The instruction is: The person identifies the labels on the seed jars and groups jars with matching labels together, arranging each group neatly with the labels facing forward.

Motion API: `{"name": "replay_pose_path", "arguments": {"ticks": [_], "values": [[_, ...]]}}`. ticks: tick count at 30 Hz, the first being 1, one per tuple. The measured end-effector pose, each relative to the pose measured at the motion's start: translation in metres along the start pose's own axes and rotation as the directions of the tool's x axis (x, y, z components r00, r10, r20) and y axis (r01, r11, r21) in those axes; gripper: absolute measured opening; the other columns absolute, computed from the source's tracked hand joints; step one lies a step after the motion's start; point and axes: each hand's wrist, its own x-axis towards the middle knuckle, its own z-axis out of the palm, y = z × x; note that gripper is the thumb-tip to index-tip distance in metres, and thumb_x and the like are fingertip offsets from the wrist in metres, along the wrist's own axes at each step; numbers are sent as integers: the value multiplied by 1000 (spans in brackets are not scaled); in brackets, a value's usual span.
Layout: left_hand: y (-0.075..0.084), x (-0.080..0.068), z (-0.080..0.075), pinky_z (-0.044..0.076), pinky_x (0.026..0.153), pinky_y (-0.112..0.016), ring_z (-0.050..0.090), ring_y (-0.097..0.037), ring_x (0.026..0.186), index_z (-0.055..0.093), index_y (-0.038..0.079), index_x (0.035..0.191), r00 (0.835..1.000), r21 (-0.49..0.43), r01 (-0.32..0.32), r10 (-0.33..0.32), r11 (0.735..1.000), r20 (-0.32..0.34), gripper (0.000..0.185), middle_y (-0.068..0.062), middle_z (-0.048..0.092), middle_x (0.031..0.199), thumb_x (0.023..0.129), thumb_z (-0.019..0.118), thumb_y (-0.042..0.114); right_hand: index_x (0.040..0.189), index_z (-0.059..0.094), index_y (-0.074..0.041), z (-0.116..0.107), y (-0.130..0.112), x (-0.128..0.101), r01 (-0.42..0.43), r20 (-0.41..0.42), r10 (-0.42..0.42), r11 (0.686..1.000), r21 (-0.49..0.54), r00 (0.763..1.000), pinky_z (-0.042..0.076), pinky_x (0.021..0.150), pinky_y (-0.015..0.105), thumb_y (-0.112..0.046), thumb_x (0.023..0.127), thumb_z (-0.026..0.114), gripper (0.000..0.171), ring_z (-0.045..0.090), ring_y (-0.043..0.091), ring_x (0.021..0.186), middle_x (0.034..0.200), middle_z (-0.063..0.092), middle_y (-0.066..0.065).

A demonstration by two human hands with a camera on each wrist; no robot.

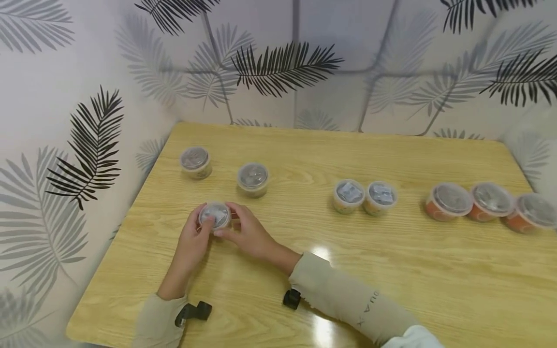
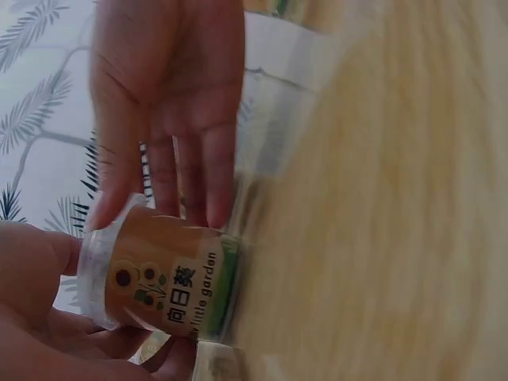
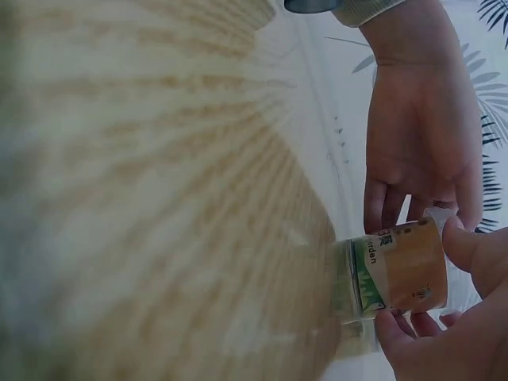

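Note:
Both hands are around one small plastic cup [image 1: 216, 216] with a clear lid, at the left part of the table. Its brown-orange label [image 2: 171, 274] carries sunflowers and the words "little garden", with a green band toward the base. My left hand [image 1: 193, 244] grips its left side, thumb over the lid. From the right, my right hand [image 1: 252, 234] holds it between thumb and fingers. The cup stands upright, at or just over the tabletop; I cannot tell if it touches. Under the lid lies something pale, too blurred to name.
Two lidded cups, a left one [image 1: 195, 162] and another [image 1: 253, 180], stand behind the hands on the wooden table [image 1: 304, 154]. A pair of cups [image 1: 349, 196] sits mid-table. Three red-orange cups [image 1: 449, 201] line the right side. A leaf-patterned wall covering [image 1: 270, 106] rises behind.

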Motion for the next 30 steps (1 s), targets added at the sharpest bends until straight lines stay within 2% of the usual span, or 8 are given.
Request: {"name": "replay_pose_path", "arguments": {"ticks": [3,6,12,16,20,25,30], "values": [[7,0,6,28,106,-46,30,-27,132,25,5,145,999,-48,22,-20,999,35,61,-17,33,143,98,42,40,140,34,-4,-6,1,-3,2,-40,-2,1000,18,999,43,95,28,-23,86,68,67,47,17,115,127,45,8],[14,0,9,29,106,-44,32,-25,131,23,6,146,998,-118,28,-20,993,63,63,-17,33,144,98,41,42,141,33,-4,-15,0,-5,-7,-44,10,997,75,999,43,94,28,-23,87,66,67,48,18,114,126,46,7],[37,-1,20,30,106,-41,34,-21,130,24,5,145,989,-228,-16,48,974,136,59,-13,34,143,99,41,38,142,35,-8,-45,-8,-18,-60,-42,70,978,198,997,43,95,32,-25,90,62,61,48,21,115,126,47,7],[55,-1,35,34,102,-45,40,-22,124,28,10,145,983,-205,-34,71,978,172,59,-8,38,141,97,45,40,140,37,-13,-70,-10,-33,-85,-59,99,975,204,993,44,93,37,-30,91,59,56,48,20,116,126,49,4],[65,-1,48,38,96,-50,46,-24,115,33,15,143,978,-186,-51,86,981,188,56,-4,40,139,95,52,38,139,40,-17,-91,-12,-46,-104,-67,120,973,208,991,42,96,42,-36,92,57,53,46,17,119,127,51,1],[72,-1,63,42,93,-44,46,-25,112,36,17,141,973,-212,-78,120,974,195,55,-2,40,138,93,56,34,139,42,-16,-107,-12,-60,-118,-75,139,965,234,988,37,100,46,-37,93,56,52,43,18,123,129,51,2],[75,1,76,45,90,-38,45,-23,112,36,19,140,969,-239,-114,161,964,185,53,0,41,135,93,58,30,140,40,-14,-115,-12,-67,-101,-91,129,958,268,988,36,101,44,-32,93,56,52,42,19,124,132,49,4]]}}
